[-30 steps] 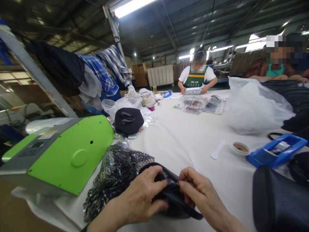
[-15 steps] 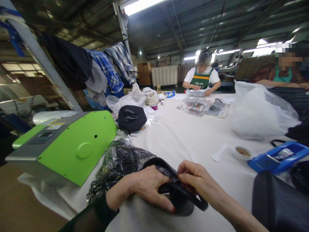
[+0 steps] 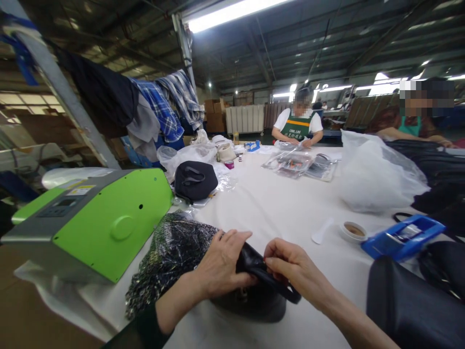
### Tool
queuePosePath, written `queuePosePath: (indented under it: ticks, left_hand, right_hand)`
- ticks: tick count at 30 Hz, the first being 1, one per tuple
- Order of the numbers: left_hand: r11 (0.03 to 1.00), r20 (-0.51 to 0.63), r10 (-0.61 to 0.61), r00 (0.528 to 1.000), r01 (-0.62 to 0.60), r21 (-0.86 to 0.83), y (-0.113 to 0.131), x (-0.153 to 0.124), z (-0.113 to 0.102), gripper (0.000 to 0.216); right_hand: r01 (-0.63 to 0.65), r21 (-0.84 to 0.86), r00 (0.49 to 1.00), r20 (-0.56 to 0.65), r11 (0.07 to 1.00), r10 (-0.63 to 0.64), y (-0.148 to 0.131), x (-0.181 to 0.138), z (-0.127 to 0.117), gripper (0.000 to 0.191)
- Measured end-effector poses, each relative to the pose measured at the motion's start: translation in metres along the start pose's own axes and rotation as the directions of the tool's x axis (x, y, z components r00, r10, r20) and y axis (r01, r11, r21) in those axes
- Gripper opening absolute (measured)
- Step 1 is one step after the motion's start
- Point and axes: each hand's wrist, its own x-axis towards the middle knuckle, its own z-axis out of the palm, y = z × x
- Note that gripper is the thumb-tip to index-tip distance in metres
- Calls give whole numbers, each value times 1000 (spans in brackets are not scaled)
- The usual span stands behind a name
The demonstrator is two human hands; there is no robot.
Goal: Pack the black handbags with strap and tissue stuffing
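A small black bag (image 3: 250, 306) with a glossy upper part and a strap loop stands on the white table in front of me. My left hand (image 3: 223, 264) grips its left side, thumb on the near face and fingers over the top edge. At the bag's upper right edge, my right hand (image 3: 286, 264) pinches with thumb and forefinger; the exact bit held is hidden, and the strap loop hangs below those fingers. Touching the left wrist's far side is a heap of black-and-silver crinkled wrap (image 3: 170, 259).
A green and grey machine (image 3: 112, 225) stands at left, a black case (image 3: 196, 180) behind the wrap. To the right are a white spoon (image 3: 321, 231), a small bowl (image 3: 353, 231), a blue tray (image 3: 403, 240) and another black bag (image 3: 407, 300). Co-workers sit across the table.
My left hand has come out of the bag's opening and now holds its left side. The bag's top has closed up somewhat. My right hand keeps its pinch at the edge.
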Motion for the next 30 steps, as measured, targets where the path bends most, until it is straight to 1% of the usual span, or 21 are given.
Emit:
queuePosePath:
  ticks: [1,3,6,8,10,12,14,16,17,19,21,22,23,25,27,28,30]
  left_hand:
    - [999,10,-15,1000,15,-31,0,2,0,73]
    - [997,-18,-7,1000,5,-71,-1,3,2,65]
    - [991,-73,89,993,-96,-95,-1,1,5,39]
    - [984,-49,139,989,-144,-103,0,0,7,26]
    - [986,-15,124,992,-125,-112,0,-1,7,23]
    - [989,6,100,995,-99,-110,1,0,6,28]
    - [990,39,119,992,-115,-85,2,1,3,28]
    - [987,79,155,985,-152,-46,3,3,1,24]
    - [985,96,171,981,-169,-27,4,4,1,21]
    - [983,110,185,977,-185,-4,4,6,2,20]
    - [983,71,181,981,-179,-33,2,9,4,20]
    - [984,38,169,985,-167,-68,1,10,6,20]
    - [984,-6,142,990,-142,-109,0,10,8,21]
    - [981,-82,49,995,-63,-182,-1,11,13,27]
    - [976,-119,-55,991,28,-216,0,11,17,34]
    - [973,-128,-82,988,52,-223,1,10,19,37]
    - [968,-145,-96,985,58,-246,2,8,24,38]
  right_hand:
    - [7,2,1000,-12,1000,-7,0,0,0,8]
    - [-4,28,1000,-24,1000,5,1,1,1,10]
    - [-41,76,999,-25,996,43,3,2,2,14]
    - [-61,91,997,-31,994,64,3,3,2,15]
    - [-63,95,997,-41,994,67,4,4,2,15]
    - [-56,94,997,-44,994,61,4,5,1,14]
    - [-63,89,997,-38,994,66,5,5,1,14]
    - [-69,65,997,-31,995,71,6,5,4,14]
    - [-51,33,998,-35,998,53,7,5,5,13]
    - [39,-82,997,-66,996,-45,8,4,7,10]
    - [150,-207,981,-91,967,-172,9,3,7,9]
    - [179,-235,975,-90,955,-205,9,3,7,9]
    - [181,-227,976,-82,957,-204,8,3,6,9]
    - [130,-142,989,-51,981,-139,7,5,5,7]
    - [83,-59,996,-16,995,-84,6,9,9,4]
    - [78,-39,997,-1,996,-78,6,11,14,3]
    - [92,-38,996,23,995,-91,5,16,26,8]
